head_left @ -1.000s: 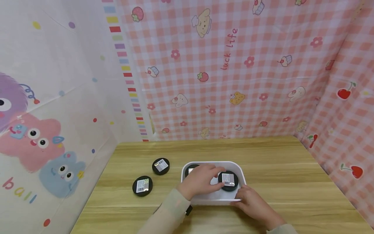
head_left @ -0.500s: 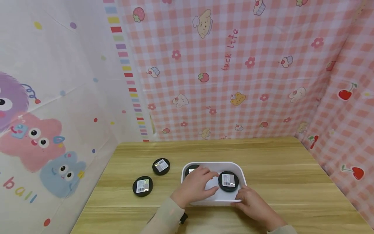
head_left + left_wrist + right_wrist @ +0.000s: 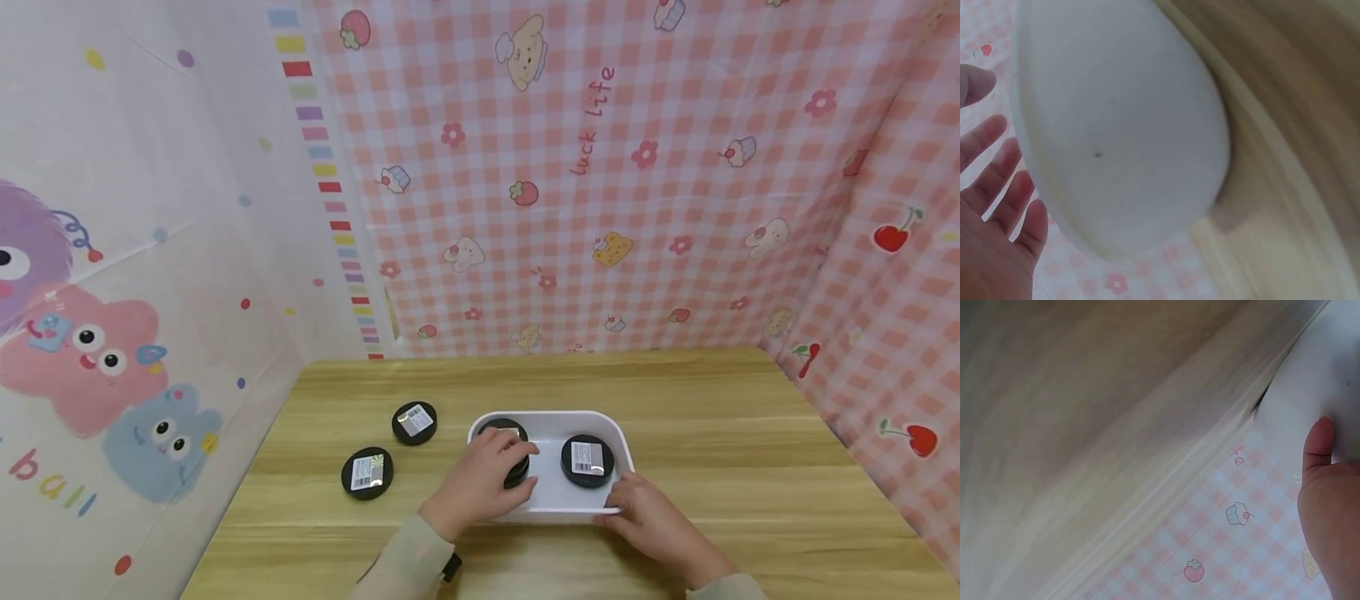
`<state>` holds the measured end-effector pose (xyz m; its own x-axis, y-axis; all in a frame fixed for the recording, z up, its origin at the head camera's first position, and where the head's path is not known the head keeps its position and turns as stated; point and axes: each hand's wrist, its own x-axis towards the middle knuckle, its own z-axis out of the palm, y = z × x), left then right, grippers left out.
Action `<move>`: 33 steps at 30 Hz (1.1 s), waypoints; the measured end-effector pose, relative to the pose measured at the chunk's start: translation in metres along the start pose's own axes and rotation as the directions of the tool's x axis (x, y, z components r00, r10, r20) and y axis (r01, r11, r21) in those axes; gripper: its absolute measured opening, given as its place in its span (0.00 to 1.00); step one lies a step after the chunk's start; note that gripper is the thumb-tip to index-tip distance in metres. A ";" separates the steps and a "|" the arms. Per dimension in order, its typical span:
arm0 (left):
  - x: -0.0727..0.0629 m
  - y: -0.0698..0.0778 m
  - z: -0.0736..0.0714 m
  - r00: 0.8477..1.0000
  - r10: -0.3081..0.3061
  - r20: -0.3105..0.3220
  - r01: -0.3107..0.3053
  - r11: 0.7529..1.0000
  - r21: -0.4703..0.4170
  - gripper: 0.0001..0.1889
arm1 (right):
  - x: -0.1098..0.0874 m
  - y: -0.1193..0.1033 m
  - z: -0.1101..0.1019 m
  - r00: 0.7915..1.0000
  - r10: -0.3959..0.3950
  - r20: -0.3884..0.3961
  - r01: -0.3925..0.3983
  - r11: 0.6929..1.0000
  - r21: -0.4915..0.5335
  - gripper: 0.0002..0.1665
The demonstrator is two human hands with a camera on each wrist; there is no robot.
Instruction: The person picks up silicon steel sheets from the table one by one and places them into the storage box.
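A white rectangular tray [image 3: 551, 417] stands on the table and holds black round discs with white barcode labels. One disc [image 3: 587, 461] lies at its right end. At the left end, another disc [image 3: 517, 429] shows behind my left hand [image 3: 483, 479], with more black partly hidden under the fingers. That hand hovers over this end with fingers spread and thumb apart; the left wrist view shows the fingers beyond the tray's rim. My right hand [image 3: 645, 517] grips the front right corner, and in the right wrist view its thumb [image 3: 1319, 444] presses on the outer wall.
Two more labelled black discs lie left of the tray, one farther back [image 3: 414, 422] and one nearer [image 3: 367, 473]. The wood-patterned table [image 3: 712, 433] ends at a pink checked cloth [image 3: 570, 250] behind and a white patterned cloth [image 3: 247, 250] on the left.
My left hand has moved left, away from the right-hand disc, to over the discs at the tray's left end. My right hand has kept its grip on the corner.
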<state>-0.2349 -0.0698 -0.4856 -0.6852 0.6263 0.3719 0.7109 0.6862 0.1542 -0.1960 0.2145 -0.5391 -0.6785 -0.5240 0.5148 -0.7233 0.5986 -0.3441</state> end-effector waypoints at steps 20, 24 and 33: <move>-0.024 -0.022 0.012 0.980 -0.081 -0.182 0.078 0.997 -0.024 0.14 | 0.000 -0.001 -0.003 1.000 0.018 0.016 -0.018 1.000 0.009 0.09; -0.030 -0.027 0.014 0.977 -0.104 -0.185 0.102 0.995 -0.021 0.13 | 0.000 -0.001 -0.002 1.000 0.014 0.013 -0.014 1.000 0.007 0.10; -0.039 -0.039 0.018 0.975 -0.119 -0.187 0.122 0.993 0.002 0.10 | 0.000 -0.004 -0.004 0.999 0.036 0.020 -0.036 0.999 0.016 0.09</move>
<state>-0.2392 -0.1143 -0.5225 -0.7234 0.4597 0.5151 0.6217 0.7582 0.1965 -0.1923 0.2142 -0.5347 -0.7063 -0.5140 0.4868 -0.7004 0.6072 -0.3752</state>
